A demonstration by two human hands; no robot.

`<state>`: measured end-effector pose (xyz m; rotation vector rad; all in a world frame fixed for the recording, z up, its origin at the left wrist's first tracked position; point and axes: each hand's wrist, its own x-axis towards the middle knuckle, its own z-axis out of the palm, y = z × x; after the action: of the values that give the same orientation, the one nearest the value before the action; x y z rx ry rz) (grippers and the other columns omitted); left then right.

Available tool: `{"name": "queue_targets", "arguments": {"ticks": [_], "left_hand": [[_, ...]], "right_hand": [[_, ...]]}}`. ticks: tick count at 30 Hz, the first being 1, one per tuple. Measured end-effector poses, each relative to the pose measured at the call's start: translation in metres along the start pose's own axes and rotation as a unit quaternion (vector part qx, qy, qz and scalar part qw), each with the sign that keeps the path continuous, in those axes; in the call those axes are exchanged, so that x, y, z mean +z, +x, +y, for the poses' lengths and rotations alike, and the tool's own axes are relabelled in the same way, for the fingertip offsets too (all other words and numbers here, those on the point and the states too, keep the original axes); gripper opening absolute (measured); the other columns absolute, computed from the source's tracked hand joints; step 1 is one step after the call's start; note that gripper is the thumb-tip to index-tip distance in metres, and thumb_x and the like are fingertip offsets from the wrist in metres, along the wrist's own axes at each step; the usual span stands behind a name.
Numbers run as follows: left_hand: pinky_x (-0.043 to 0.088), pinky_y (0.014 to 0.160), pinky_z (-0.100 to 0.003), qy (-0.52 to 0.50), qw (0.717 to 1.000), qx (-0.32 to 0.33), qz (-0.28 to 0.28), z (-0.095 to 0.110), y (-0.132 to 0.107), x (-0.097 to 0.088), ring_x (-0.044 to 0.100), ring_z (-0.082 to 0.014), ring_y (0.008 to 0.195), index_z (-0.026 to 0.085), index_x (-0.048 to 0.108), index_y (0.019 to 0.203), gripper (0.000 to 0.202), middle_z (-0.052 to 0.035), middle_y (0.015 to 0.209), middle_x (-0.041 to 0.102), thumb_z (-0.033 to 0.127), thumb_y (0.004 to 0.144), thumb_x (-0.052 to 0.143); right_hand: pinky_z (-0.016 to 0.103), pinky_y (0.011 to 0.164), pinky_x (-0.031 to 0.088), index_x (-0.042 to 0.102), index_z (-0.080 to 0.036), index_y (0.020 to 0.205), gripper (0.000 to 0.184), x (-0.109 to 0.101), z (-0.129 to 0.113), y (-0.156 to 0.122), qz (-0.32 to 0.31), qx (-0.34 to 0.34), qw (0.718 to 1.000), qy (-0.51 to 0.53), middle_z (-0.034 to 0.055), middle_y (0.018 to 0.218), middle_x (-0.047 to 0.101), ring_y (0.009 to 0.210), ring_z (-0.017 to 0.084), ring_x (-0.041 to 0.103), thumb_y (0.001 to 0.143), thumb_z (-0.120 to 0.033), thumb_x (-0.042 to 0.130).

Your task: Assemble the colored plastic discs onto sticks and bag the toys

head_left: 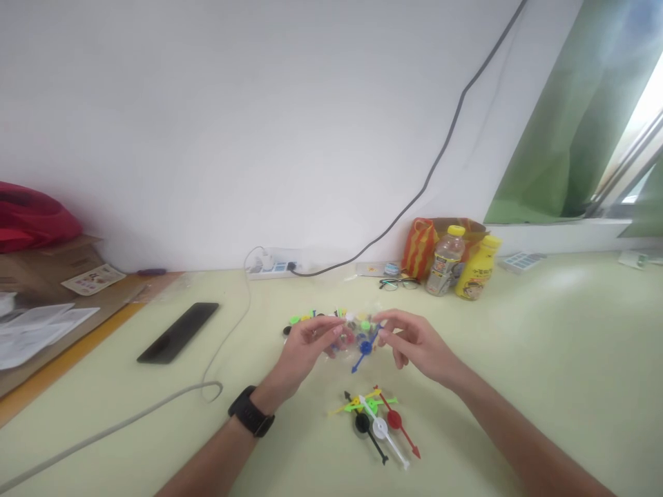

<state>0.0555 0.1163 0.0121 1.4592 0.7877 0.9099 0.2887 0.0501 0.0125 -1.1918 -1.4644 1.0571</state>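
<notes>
My right hand [414, 345] pinches the upper end of a blue plastic arrow spinner [365, 347], which slants down to the left with a round hub in its middle. Across from it, the bent fingers of my left hand [311, 342] close at the edge of a clear plastic bag [346, 338]; their exact grip is blurred. Small colourful parts show in and behind the bag. Nearer to me lies a loose pile of similar spinners: a black one [362, 422], a white one [380, 429], a red one [394, 419], with green and yellow ones partly beneath.
A dark phone [178, 333] and a pale cable [228, 338] lie to the left. Along the wall are a power strip [274, 269], glasses [398, 284], a clear bottle [445, 262] and a yellow bottle [477, 269]. A cardboard box [46, 266] stands far left.
</notes>
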Motion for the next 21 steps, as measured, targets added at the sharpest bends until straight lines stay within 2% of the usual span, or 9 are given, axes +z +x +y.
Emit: {"name": "queue_targets", "arguments": {"ticks": [3,5,8,10,13,15,18,21], "left_hand": [[0.048,0.054,-0.026,0.008,1.0,0.01,0.001,0.0005,-0.0006,0.001,0.068,-0.0197,0.07,0.018,0.078,0.1,0.03,-0.0088,0.086,0.078,0.043,0.082,0.077],[0.047,0.054,-0.025,0.011,1.0,0.018,0.006,-0.0011,-0.0005,0.001,0.068,-0.0191,0.068,0.018,0.078,0.099,0.028,-0.0084,0.084,0.077,0.041,0.082,0.077],[0.048,0.056,-0.025,0.007,1.0,0.02,0.008,-0.0044,-0.0004,-0.0006,0.069,-0.0197,0.071,0.016,0.076,0.097,0.028,-0.0088,0.081,0.077,0.039,0.081,0.079],[0.05,0.063,-0.026,-0.031,0.999,0.014,0.004,-0.0054,-0.0005,-0.0019,0.07,-0.0207,0.078,0.017,0.072,0.111,0.036,-0.0096,0.089,0.077,0.037,0.082,0.079],[0.053,0.085,-0.034,-0.148,0.989,0.003,-0.018,-0.0047,-0.001,-0.0024,0.07,-0.0233,0.096,0.021,0.055,0.137,0.056,-0.0128,0.116,0.073,0.038,0.087,0.075],[0.05,0.097,-0.041,-0.204,0.978,-0.009,-0.049,-0.0044,-0.0018,-0.0013,0.067,-0.0276,0.109,0.02,0.052,0.139,0.058,-0.0159,0.128,0.067,0.04,0.089,0.073],[0.049,0.099,-0.045,-0.204,0.972,-0.042,-0.108,-0.0058,-0.0044,0.0022,0.065,-0.0332,0.117,0.019,0.056,0.136,0.056,-0.0179,0.133,0.063,0.041,0.088,0.074],[0.053,0.095,-0.045,-0.169,0.974,-0.083,-0.128,-0.008,-0.0066,0.0062,0.067,-0.0325,0.113,0.022,0.056,0.136,0.052,-0.0163,0.134,0.063,0.043,0.091,0.069]], "right_hand": [[0.024,0.044,0.044,0.072,-0.018,0.086,0.037,-0.0017,-0.0006,0.0005,-0.018,0.003,1.0,-0.018,0.0047,0.08,0.071,0.045,0.008,0.049,0.087,-0.054,0.065],[0.024,0.045,0.044,0.074,-0.017,0.085,0.039,-0.0029,-0.0014,0.0,-0.036,0.015,0.999,-0.019,0.0063,0.081,0.073,0.045,0.009,0.05,0.086,-0.055,0.066],[0.025,0.046,0.046,0.077,-0.017,0.091,0.038,-0.0035,-0.0024,-0.0016,-0.102,0.041,0.994,-0.011,0.0085,0.089,0.075,0.046,0.01,0.053,0.084,-0.054,0.069],[0.025,0.046,0.045,0.078,-0.018,0.095,0.037,-0.0029,-0.0024,-0.0023,-0.106,0.049,0.993,0.0,0.0073,0.083,0.075,0.046,0.01,0.053,0.082,-0.052,0.071],[0.025,0.046,0.041,0.078,-0.019,0.094,0.035,-0.0017,-0.0019,-0.0019,-0.035,0.04,0.998,0.025,0.0018,0.063,0.067,0.044,0.01,0.049,0.08,-0.05,0.074],[0.026,0.046,0.04,0.078,-0.02,0.094,0.035,-0.0011,-0.0016,-0.001,0.019,0.036,0.998,0.043,-0.0007,0.057,0.061,0.043,0.01,0.046,0.079,-0.051,0.075],[0.027,0.045,0.038,0.078,-0.021,0.096,0.036,0.0,-0.0013,0.0,0.086,0.036,0.994,0.057,-0.0033,0.052,0.055,0.042,0.01,0.042,0.077,-0.052,0.077],[0.027,0.044,0.037,0.077,-0.022,0.096,0.036,0.0013,-0.0012,0.0002,0.115,0.038,0.991,0.058,-0.006,0.044,0.047,0.041,0.011,0.042,0.077,-0.051,0.076]]}}
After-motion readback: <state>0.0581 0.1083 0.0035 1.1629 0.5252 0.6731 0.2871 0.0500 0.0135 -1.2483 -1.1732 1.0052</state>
